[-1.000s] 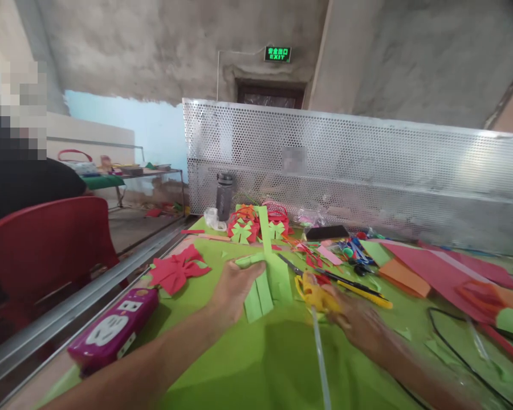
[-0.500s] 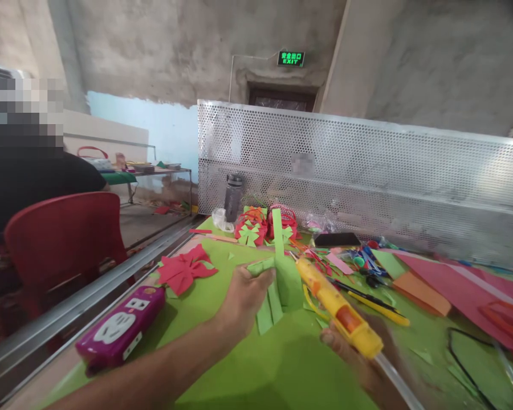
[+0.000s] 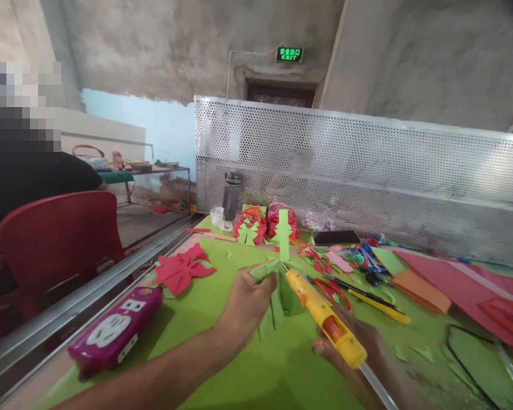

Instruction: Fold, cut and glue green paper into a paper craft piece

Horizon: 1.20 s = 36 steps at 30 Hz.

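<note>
My left hand [image 3: 250,296] pinches a folded light-green paper piece [image 3: 264,270] between thumb and fingers, above the green tabletop. A narrow green strip [image 3: 284,233] stands up beyond it, and more green folds hang below the hand. In my right hand [image 3: 346,341] is a yellow hot glue gun [image 3: 314,307], with a clear glue stick [image 3: 378,387] coming out of its back end. The gun's nozzle points up and left, at or very near the base of the upright strip; whether it touches cannot be told. My right fingers are partly hidden behind the gun.
Left lie a purple power strip [image 3: 117,330] and a red paper flower [image 3: 183,269]. Behind are a grey bottle [image 3: 231,196], red paper baskets [image 3: 251,225] and a phone [image 3: 336,237]. A yellow utility knife [image 3: 378,306], red-handled scissors [image 3: 336,289] and coloured paper [image 3: 448,279] lie right. A person sits left.
The glue gun has moved left, bringing its nozzle up to the green paper. The red scissor handles now show beside it. My left hand keeps its pinch and has hardly moved.
</note>
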Available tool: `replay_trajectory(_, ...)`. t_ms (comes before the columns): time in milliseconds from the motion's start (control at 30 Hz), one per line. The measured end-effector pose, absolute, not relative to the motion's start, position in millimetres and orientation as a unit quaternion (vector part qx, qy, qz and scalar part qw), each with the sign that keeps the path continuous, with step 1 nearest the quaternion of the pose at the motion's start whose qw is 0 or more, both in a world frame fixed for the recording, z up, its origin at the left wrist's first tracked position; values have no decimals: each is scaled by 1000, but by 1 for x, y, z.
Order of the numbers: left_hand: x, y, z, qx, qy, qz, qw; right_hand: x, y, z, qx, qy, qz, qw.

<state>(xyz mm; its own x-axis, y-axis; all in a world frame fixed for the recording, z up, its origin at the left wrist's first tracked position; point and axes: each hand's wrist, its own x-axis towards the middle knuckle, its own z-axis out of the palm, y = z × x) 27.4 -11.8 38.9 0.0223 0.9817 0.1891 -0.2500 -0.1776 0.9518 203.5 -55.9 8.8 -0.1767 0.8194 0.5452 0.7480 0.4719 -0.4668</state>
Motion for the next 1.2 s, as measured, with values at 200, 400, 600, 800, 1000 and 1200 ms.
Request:
replay_trajectory(200,26,-13,38,539,373,573,493,203,-53,5,-513,-768,-15,383)
replay_trajectory(400,25,-15,41,576,401,551,452,203,-55,5,-515,-769,-62,374)
replay_trajectory(600,25,-18,46,599,418,532,428,204,-57,8,-467,-795,-45,385)
replay_trajectory(800,25,-20,47,598,421,532,427,205,-60,9,-463,-799,-24,384)
replay_trajectory(1000,26,-20,49,607,411,536,419,204,-61,11,-449,-804,-1,389)
replay_trajectory(1200,25,-21,49,601,433,528,415,205,-63,12,-470,-797,-22,378)
